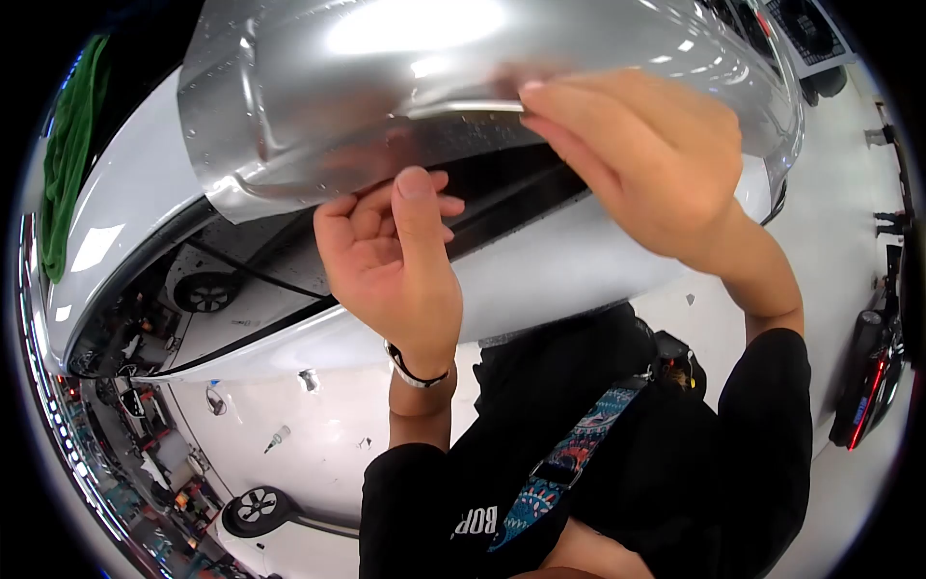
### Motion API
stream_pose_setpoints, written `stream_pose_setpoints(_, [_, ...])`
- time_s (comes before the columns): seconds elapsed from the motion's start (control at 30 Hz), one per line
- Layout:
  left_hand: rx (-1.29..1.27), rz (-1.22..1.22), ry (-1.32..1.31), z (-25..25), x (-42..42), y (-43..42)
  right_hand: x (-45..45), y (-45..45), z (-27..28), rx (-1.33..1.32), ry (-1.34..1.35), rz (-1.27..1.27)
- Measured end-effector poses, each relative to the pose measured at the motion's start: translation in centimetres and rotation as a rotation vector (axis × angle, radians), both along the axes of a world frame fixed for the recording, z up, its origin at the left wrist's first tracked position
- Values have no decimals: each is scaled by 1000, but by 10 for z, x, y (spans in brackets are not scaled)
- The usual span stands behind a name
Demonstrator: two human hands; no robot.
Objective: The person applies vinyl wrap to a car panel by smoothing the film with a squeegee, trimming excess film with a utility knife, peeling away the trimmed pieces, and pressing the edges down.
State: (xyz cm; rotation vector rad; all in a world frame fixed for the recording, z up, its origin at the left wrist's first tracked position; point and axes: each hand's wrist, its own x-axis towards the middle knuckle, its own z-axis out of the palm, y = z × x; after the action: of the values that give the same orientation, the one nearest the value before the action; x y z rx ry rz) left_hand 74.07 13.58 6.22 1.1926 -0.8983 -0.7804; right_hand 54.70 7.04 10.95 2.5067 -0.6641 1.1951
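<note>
A glossy silver film (318, 106) with wrinkles and water droplets lies over the upper part of a pale car (540, 256), overhanging the dark side window (260, 241). My right hand (646, 154) is closed, with thumb and forefinger pinched together at the lower edge of the film. Just below that edge, to the left, is my left hand (395, 261), palm towards me. Its thumb points up and its fingers are loosely curled and apart, with nothing visible in them. A banded bracelet (415, 369) circles the left wrist.
A green cloth (72, 164) hangs over the car at the far left. A small bottle (278, 439) lies on the pale floor below. Another car's wheel (258, 509) shows at the lower left, and a dark car (868, 376) stands at the right. A patterned strap (579, 454) crosses my chest.
</note>
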Motion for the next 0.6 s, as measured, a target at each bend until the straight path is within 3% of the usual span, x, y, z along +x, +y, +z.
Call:
stream_pose_setpoints(0.1, [-3, -24, 30, 2, -3, -3, 6, -9, -5, 53, 23, -77])
stream_pose_setpoints(0.13, [-20, -10, 32, 2, -5, -4, 13, -30, -17, 9, -155, 87])
stream_pose_setpoints(0.27, [-43, -30, 86, -1, -9, -7, 14, 0, 28, 79, -96, -11])
stream_pose_setpoints(0.6, [-21, -167, 179, -3, -8, -6, 1, -3, 2, 82, -124, 6])
